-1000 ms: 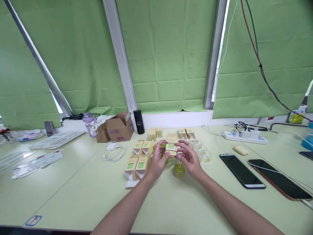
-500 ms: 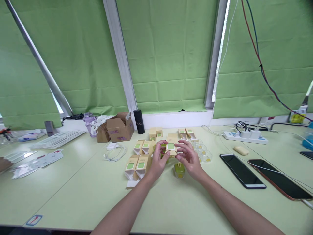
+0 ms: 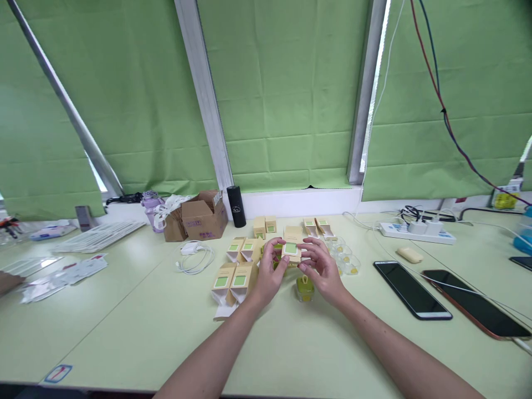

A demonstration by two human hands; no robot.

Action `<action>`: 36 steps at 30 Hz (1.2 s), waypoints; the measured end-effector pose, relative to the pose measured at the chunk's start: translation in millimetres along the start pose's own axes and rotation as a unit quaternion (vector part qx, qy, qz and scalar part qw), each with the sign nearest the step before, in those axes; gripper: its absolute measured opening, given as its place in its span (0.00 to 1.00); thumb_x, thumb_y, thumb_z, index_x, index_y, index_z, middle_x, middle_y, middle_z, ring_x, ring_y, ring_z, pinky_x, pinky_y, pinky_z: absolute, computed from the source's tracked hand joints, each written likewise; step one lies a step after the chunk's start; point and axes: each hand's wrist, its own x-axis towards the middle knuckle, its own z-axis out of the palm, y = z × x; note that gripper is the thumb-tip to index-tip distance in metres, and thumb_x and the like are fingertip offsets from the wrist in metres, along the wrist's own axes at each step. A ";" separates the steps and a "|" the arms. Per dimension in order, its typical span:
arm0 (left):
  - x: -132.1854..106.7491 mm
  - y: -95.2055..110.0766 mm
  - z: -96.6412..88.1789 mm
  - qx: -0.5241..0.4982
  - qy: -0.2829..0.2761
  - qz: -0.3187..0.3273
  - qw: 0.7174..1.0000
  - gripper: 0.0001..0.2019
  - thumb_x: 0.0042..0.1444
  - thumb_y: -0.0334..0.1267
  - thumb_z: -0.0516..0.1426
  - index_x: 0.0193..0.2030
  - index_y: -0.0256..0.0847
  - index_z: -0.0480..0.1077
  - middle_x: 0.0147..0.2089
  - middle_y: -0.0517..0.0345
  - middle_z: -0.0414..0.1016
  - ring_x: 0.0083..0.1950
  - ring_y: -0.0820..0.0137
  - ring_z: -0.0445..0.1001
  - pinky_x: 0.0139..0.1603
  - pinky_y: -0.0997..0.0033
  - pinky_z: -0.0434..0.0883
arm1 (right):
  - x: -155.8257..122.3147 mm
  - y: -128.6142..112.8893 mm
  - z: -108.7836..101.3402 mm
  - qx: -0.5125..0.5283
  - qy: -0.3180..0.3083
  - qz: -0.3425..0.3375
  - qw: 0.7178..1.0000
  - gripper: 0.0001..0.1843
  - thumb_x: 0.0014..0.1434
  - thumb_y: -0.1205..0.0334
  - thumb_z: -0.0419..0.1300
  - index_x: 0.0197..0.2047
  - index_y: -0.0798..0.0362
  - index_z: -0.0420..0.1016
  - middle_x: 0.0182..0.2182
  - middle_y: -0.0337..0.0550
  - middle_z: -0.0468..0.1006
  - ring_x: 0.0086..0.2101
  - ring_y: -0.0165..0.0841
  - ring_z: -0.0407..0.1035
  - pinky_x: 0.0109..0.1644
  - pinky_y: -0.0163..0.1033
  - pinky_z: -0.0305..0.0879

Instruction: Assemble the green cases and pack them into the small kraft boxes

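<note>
A small tan carton with a green square label [image 3: 291, 249] is held between both hands above the table. My left hand [image 3: 269, 275] grips its left side, fingers curled round it. On the carton's right side my right hand [image 3: 322, 267] pinches it with the fingertips. Just below the hands a small clear case with a green-yellow item [image 3: 305, 289] stands on the table. More tan cartons [image 3: 233, 281] lie to the left and behind. Several clear plastic cases [image 3: 347, 259] sit to the right of my hands.
A brown cardboard box [image 3: 201, 219], a black cylinder [image 3: 236, 206] and a white cable [image 3: 193, 258] lie at the back left. Two phones [image 3: 411, 290] and a power strip [image 3: 418, 231] are on the right. Papers and flat packets [image 3: 62, 274] lie at far left.
Nothing much: both hands stay on the carton, with only slight finger shifts.
</note>
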 end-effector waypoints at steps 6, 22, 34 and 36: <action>-0.6 0.4 1.3 0.018 -0.003 0.006 1.000 0.21 0.69 0.56 0.61 0.61 0.48 0.67 0.63 0.49 0.71 0.55 0.60 0.75 0.55 0.60 0.72 | 0.5 0.7 0.8 -0.011 0.015 -0.003 1.000 0.21 0.65 0.46 0.71 0.58 0.41 0.80 0.63 0.49 0.64 0.45 0.38 0.78 0.51 0.51 0.82; 0.5 -3.9 4.3 0.041 0.016 0.001 0.999 0.19 0.70 0.55 0.60 0.59 0.47 0.68 0.61 0.50 0.71 0.53 0.63 0.75 0.53 0.63 0.73 | 1.6 1.1 2.2 -0.026 0.027 0.001 0.999 0.17 0.67 0.46 0.69 0.55 0.42 0.81 0.62 0.49 0.65 0.43 0.35 0.78 0.48 0.48 0.82; 1.0 -4.1 5.3 0.056 0.030 0.001 0.998 0.16 0.70 0.51 0.61 0.57 0.47 0.68 0.60 0.51 0.72 0.51 0.64 0.75 0.53 0.63 0.73 | 1.9 3.1 2.1 -0.024 0.030 0.001 0.999 0.15 0.69 0.46 0.68 0.54 0.42 0.81 0.61 0.48 0.65 0.42 0.35 0.78 0.47 0.49 0.82; 1.0 -3.0 5.0 0.061 0.031 0.002 0.998 0.15 0.70 0.51 0.61 0.57 0.47 0.69 0.60 0.51 0.72 0.51 0.64 0.75 0.53 0.64 0.74 | 1.8 3.6 2.0 -0.026 0.029 -0.001 0.999 0.15 0.69 0.46 0.67 0.54 0.42 0.81 0.61 0.49 0.65 0.42 0.35 0.78 0.48 0.49 0.82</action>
